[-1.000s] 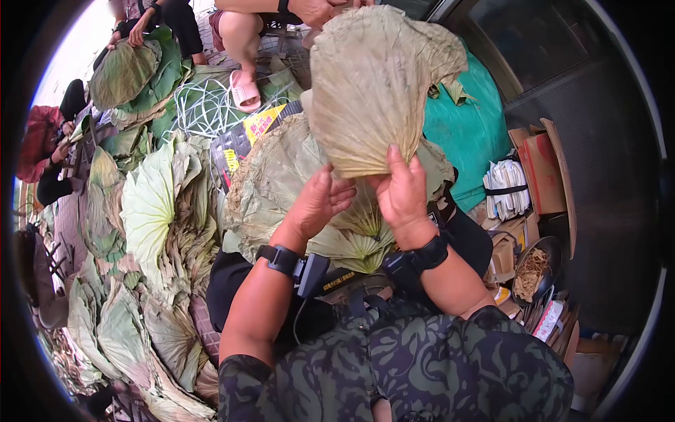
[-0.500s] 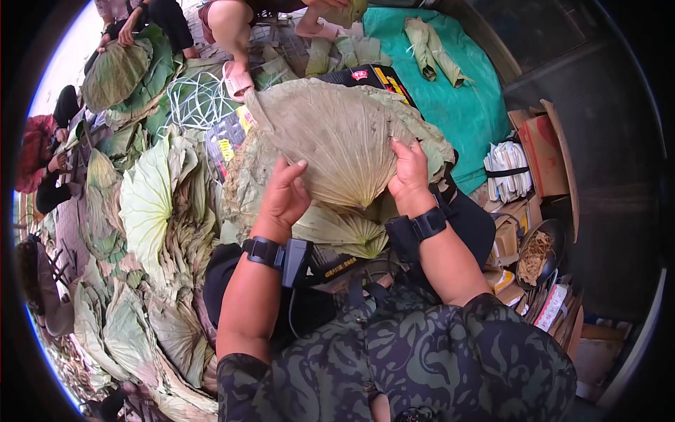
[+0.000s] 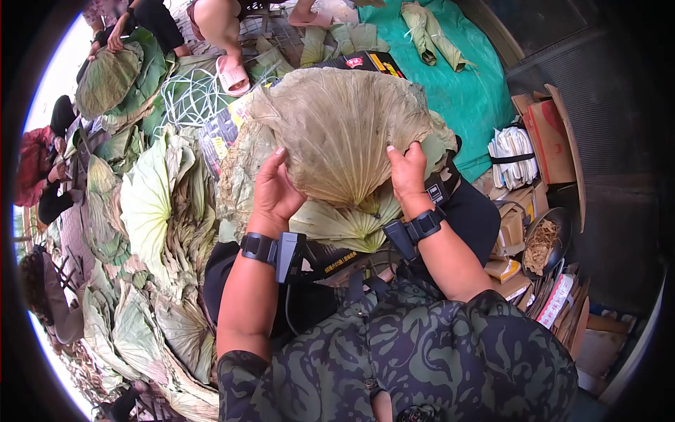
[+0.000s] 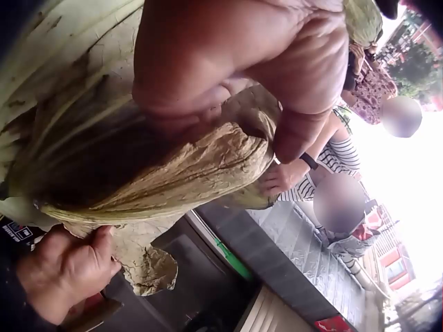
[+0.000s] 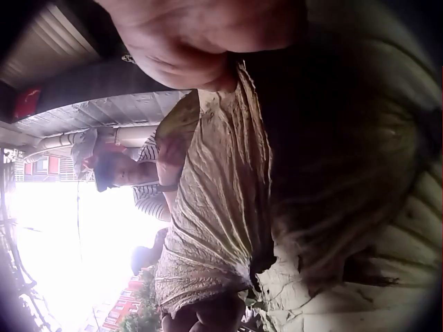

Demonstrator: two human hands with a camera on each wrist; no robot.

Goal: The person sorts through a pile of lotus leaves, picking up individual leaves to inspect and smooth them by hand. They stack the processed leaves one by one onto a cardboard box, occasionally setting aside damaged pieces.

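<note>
A dried, brownish lotus leaf (image 3: pixel 337 133) is spread over the lap in the head view, ribs fanning up from its lower middle. My left hand (image 3: pixel 274 193) holds its left edge, thumb raised at the rim and the other fingers partly hidden by the leaf. At the right edge my right hand (image 3: pixel 410 176) pinches the leaf with the thumb on top. Beneath lie more lotus leaves, one a paler green (image 3: pixel 355 228). The left wrist view shows the leaf's folded rim (image 4: pixel 201 169) below the left hand; in the right wrist view the ribbed leaf (image 5: pixel 214 207) hangs from the right hand.
Heaps of dried lotus leaves (image 3: pixel 165 211) cover the ground at left. White strapping (image 3: pixel 186 102) lies beyond. Rolled leaves (image 3: pixel 432 39) rest on a green tarp (image 3: pixel 478 95). Cardboard boxes (image 3: pixel 548 141) and a dark pan (image 3: pixel 545 243) stand at right. Other people sit around.
The leaf, first held up and folded over with the right hand, has come down over the leaves on the lap and spread out. The left hand has moved to its left edge and taken hold.
</note>
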